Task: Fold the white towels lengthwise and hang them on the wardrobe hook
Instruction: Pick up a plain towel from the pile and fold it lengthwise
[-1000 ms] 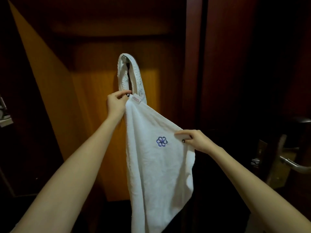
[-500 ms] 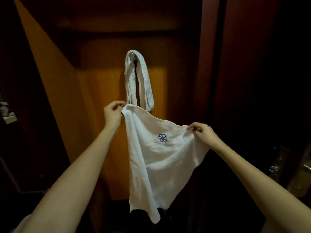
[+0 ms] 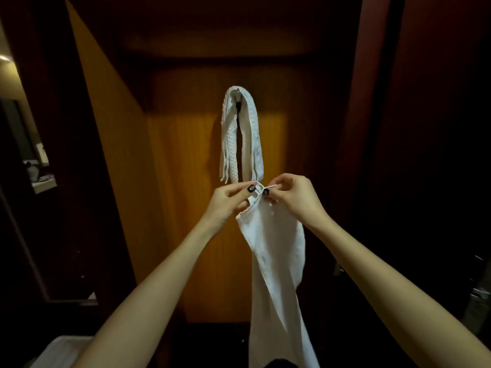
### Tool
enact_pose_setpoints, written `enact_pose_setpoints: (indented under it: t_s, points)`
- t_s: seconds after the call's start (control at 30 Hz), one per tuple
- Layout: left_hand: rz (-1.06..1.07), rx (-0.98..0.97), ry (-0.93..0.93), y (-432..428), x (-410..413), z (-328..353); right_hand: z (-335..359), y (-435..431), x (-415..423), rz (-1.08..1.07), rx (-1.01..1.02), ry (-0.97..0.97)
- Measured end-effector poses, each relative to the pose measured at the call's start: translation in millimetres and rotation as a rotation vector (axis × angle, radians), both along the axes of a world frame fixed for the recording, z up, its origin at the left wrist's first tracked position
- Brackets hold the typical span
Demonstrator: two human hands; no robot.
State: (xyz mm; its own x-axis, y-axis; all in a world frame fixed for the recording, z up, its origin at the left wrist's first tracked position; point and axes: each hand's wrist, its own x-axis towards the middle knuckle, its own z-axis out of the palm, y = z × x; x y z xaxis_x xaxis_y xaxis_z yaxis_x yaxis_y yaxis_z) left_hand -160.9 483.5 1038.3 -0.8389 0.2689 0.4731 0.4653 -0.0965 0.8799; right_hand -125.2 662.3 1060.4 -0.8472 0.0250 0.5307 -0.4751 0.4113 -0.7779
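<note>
i pinch both top corners of the limp white towel (image 3: 276, 261) together, left hand (image 3: 228, 201) and right hand (image 3: 295, 196) closed on it. it's soft and light. best held at that doubled edge.

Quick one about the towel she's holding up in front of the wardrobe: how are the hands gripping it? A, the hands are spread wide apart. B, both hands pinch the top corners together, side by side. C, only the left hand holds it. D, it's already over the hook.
B: the left hand and right hand pinch the held towel's top edge close together, just below the hung towel.
</note>
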Motion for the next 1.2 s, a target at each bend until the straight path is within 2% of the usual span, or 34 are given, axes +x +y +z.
enact_pose_setpoints:
  t_s: [0.17, 0.27, 0.37, 0.5, 0.63, 0.8, 0.97, 1.1, 1.2]
  points:
    - [0.05, -0.072, 0.037, -1, 2, -4, 5, -10, -1, -0.214, 0.196, 0.134]
    - [0.065, -0.094, 0.072, -3, -1, -5, 6, -8, 0, -0.199, 0.159, 0.123]
    - [0.121, -0.024, 0.086, -4, -2, -5, 3, -4, 1, -0.169, 0.136, 0.133]
    - [0.152, 0.077, 0.112, -6, -3, -7, -1, 1, 6, -0.118, 0.251, 0.241]
    - [0.157, 0.208, 0.035, -7, -5, -5, -13, 2, 14, -0.113, 0.376, 0.37]
    - [0.2, 0.031, 0.126, -12, -6, 3, -24, 2, 14, -0.095, 0.39, 0.476]
    - [0.105, -0.103, 0.104, -19, -2, 4, -24, 7, 10, -0.156, 0.38, 0.524]
    - [0.026, -0.114, 0.051, -24, -2, 3, -21, 10, 10, -0.177, 0.369, 0.532]
    - [0.057, -0.172, 0.077, -22, -3, 0, -21, 11, 11, -0.186, 0.358, 0.524]
